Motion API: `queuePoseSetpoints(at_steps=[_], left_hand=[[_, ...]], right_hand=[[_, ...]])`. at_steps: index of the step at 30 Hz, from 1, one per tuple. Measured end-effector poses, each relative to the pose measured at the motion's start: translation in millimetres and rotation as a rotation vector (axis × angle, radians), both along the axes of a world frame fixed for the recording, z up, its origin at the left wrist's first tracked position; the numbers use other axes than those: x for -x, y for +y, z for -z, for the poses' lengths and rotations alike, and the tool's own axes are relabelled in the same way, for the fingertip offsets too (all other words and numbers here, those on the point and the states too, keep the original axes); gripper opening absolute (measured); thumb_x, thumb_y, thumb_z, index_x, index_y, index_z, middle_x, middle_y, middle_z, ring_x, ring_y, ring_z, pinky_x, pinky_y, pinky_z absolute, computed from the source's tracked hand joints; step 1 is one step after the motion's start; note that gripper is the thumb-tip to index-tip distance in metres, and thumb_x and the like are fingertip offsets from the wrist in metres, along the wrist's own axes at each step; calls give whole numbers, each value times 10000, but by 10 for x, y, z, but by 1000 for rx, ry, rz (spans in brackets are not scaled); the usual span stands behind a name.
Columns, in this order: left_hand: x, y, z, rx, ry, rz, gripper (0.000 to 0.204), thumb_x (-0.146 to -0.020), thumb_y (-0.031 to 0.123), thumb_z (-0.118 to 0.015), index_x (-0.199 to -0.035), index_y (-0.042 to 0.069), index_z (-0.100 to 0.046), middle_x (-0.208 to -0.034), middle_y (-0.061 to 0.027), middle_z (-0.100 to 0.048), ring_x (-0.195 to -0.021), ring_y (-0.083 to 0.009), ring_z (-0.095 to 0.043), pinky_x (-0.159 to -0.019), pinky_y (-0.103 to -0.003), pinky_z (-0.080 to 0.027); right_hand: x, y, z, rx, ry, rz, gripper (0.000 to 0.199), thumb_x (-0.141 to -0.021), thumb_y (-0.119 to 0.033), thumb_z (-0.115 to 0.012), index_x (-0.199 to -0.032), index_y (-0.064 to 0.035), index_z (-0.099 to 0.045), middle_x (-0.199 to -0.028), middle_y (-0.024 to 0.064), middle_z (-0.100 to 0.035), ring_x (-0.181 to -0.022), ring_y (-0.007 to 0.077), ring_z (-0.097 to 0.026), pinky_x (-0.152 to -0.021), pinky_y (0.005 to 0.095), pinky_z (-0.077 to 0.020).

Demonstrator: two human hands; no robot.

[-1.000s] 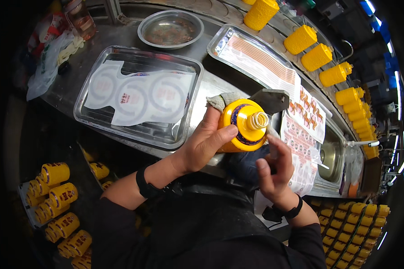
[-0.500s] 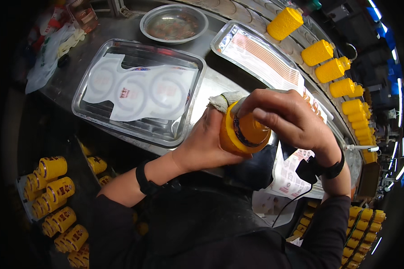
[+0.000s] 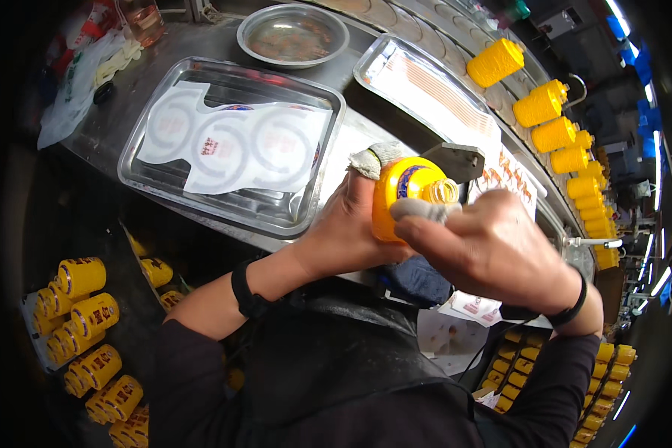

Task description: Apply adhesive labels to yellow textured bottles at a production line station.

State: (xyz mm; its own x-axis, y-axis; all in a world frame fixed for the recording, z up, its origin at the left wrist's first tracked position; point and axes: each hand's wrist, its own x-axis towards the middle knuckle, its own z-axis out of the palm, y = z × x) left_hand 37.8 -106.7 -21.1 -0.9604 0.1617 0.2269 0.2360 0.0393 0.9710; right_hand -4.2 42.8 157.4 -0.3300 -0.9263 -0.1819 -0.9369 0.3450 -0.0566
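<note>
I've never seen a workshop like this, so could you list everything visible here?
Bottle: one, yellow, held in both hands at centre.
Tray: one, steel, on the counter at left, holding white round labels.
Second tray: one, steel, upper centre, holding striped sheets.
Bowl: one, steel, top centre.
Row of bottles: many, yellow, along the right.
Crate bottles: many, yellow, lower left.
Left hand: grip around the bottle, finger bandaged.
Right hand: fingers on the bottle's top.
</note>
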Motion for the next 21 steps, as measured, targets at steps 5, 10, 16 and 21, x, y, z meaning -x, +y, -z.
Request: queuePoseSetpoints(at_steps=[5, 10, 16, 21], left_hand=[[-3, 6, 14, 54, 83, -31, 1023, -676, 272, -891, -1403, 65, -201, -1330, -148, -448, -1235, -269, -492, -1050, -385, -398], [-12, 7, 7, 118, 97, -41, 1027, -658, 286, -874, -1403, 39, -212, -1324, -202, -431, -1228, -349, -468, -1048, -430, -388], [-8, 30, -44, 107, 63, -7, 990, -663, 315, -862, -1378, 5, -252, -1304, -240, -419, -1185, -395, -480, -1010, -445, -411], [-7, 51, -55, 83, 241, -85, 931, -687, 298, -852, -1369, 7, -289, -1271, -202, -481, -1154, -381, -527, -997, -434, -429]], right_hand=[[-282, 383, 281, 93, 125, -39, 340, -774, -127, -671, -1113, -102, -667, -548, -42, -415, -416, 114, -482, -381, 293, -365], [-457, 428, 349, 140, 127, 76, 478, -736, -91, -737, -1200, -57, -628, -678, 5, -590, -455, 154, -534, -438, 311, -415], [-389, 28, 444, 80, 290, 242, 483, -793, -138, -670, -1261, -49, -593, -603, -11, -482, -458, 141, -541, -433, 299, -434], [-513, 162, 498, 83, 325, 115, 587, -795, -165, -679, -1360, -74, -548, -586, -30, -456, -457, 96, -505, -425, 265, -406]])
